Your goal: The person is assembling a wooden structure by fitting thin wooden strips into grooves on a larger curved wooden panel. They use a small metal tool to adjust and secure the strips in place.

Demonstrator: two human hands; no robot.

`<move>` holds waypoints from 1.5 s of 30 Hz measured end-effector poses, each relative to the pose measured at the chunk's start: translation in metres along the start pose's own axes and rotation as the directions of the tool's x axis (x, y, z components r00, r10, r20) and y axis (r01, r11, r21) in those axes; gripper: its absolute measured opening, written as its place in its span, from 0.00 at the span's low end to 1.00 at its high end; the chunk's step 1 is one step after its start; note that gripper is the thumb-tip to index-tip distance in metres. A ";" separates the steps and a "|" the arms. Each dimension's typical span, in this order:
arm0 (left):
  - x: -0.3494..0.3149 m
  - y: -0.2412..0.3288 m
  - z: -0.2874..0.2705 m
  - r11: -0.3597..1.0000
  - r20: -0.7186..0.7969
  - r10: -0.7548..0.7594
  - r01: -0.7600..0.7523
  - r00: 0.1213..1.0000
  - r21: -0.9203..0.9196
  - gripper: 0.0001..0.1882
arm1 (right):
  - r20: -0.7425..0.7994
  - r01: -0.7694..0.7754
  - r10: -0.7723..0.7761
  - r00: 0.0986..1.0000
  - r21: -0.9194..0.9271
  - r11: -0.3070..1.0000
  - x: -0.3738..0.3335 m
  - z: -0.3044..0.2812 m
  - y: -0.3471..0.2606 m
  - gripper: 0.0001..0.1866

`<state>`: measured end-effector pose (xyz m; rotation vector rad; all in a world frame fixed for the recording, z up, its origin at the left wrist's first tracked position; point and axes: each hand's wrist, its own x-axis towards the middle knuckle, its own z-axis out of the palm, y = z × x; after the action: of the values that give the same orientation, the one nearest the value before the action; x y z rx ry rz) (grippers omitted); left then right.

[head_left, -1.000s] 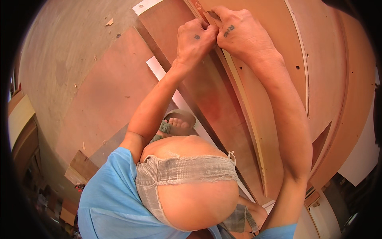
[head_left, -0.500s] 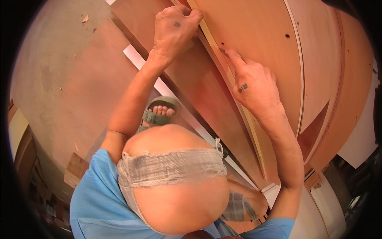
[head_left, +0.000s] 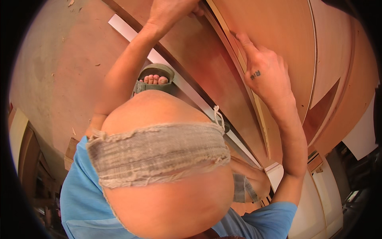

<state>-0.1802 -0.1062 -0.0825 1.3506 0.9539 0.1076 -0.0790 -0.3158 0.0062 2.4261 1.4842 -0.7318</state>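
My left hand is at the top edge, its fingers closed at the near edge of a large tan wooden panel. Part of it lies outside the picture, and I cannot make out what it grips. My right hand rests over the same edge farther down, gripping the panel, index finger laid along the top beside a small dark hole. Its thumb and other fingertips are hidden. A narrow pale wooden strip runs along this edge, passing beside the right hand.
Reddish-brown boards lie left of the panel, with a white strip beside them. My bare knee and sandalled foot are close to them. More panels overlap at the right. Wood chips dot the floor.
The view has shifted, so the boards appear higher and farther right. My left hand has come slightly nearer along the edge. My right hand keeps its place by the hole.
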 end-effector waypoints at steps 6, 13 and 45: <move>0.025 -0.034 0.014 0.999 -0.109 0.035 -0.037 0.993 -0.022 0.14 | -0.066 -0.024 0.026 0.997 0.029 0.999 -0.035 0.032 0.020 0.30; 0.017 -0.032 0.010 0.998 -0.036 0.063 -0.063 0.997 -0.007 0.16 | 0.021 -0.050 0.050 0.999 0.016 0.999 -0.078 0.048 0.045 0.42; -0.061 -0.063 0.010 0.986 0.065 0.072 -0.061 0.995 -0.152 0.13 | 0.054 -0.229 0.232 0.971 -0.054 0.972 -0.206 0.092 0.103 0.42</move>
<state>-0.2405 -0.1662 -0.1061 1.2392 0.8253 0.1785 -0.0931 -0.5629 0.0248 2.4630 1.1575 -0.7033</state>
